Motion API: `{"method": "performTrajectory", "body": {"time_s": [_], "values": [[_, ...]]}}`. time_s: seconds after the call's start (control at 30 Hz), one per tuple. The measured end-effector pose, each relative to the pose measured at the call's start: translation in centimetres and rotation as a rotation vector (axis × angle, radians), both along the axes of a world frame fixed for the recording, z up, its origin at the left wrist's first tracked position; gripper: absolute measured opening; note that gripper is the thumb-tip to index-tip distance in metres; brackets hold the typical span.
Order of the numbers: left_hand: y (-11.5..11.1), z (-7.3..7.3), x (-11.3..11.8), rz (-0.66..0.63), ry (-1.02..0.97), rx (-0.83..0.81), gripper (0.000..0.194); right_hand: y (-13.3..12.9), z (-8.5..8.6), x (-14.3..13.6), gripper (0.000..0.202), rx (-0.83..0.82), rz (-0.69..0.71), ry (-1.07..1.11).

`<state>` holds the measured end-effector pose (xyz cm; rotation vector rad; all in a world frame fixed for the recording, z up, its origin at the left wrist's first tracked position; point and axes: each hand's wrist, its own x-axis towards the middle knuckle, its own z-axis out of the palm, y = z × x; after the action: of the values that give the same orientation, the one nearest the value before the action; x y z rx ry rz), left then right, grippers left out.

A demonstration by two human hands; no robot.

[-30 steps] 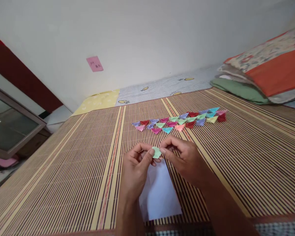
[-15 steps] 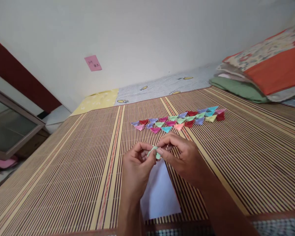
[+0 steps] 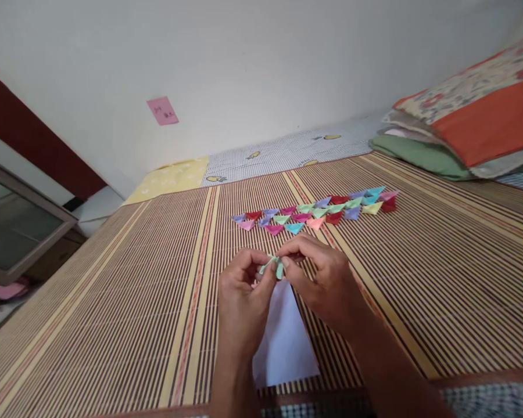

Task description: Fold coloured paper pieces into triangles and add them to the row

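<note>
Between my two hands is a small folded piece of light green paper (image 3: 279,270). My left hand (image 3: 247,284) pinches its left side between thumb and index finger. The thumb and index finger of my right hand (image 3: 325,276) grip its upper right side. My fingers cover part of the paper, so its full shape is hidden. Below the hands a white sheet of paper (image 3: 285,342) lies on the striped mat (image 3: 126,313). Just beyond my fingertips, several small folded paper triangles (image 3: 316,223) in many colours lie in slanting rows on the mat.
At the back right are a stacked orange floral pillow (image 3: 488,125) and a green folded cloth (image 3: 422,157). A checked cloth (image 3: 270,154) runs along the wall. A pink note (image 3: 163,111) is stuck to the wall. To the left stands a glass-fronted cabinet (image 3: 21,220).
The fingers have shifted slightly on the light green paper, and my right thumb has lifted a little. The whole view has moved very slightly; the triangles stay in place.
</note>
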<state>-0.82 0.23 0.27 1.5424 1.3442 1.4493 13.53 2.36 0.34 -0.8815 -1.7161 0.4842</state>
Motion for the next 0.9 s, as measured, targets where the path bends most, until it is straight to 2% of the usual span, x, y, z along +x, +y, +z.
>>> {"method": "performTrajectory", "body": {"time_s": [0.33, 0.57, 0.77, 0.9], "values": [[0.1, -0.1, 0.3, -0.003, 0.01, 0.03, 0.006, -0.1, 0.0, -0.4, 0.015, -0.054, -0.065, 0.049], [0.1, -0.1, 0.4, 0.053, 0.003, 0.022, 0.007, 0.1, 0.2, 0.2, 0.016, -0.043, -0.103, 0.063], [0.3, -0.3, 0.5, 0.068, -0.022, 0.026, 0.008, 0.6, -0.2, 0.9, 0.022, 0.056, -0.059, -0.023], [0.4, -0.5, 0.5, 0.063, -0.047, 0.046, 0.006, 0.6, -0.4, 0.8, 0.02, 0.048, -0.033, -0.12]]}}
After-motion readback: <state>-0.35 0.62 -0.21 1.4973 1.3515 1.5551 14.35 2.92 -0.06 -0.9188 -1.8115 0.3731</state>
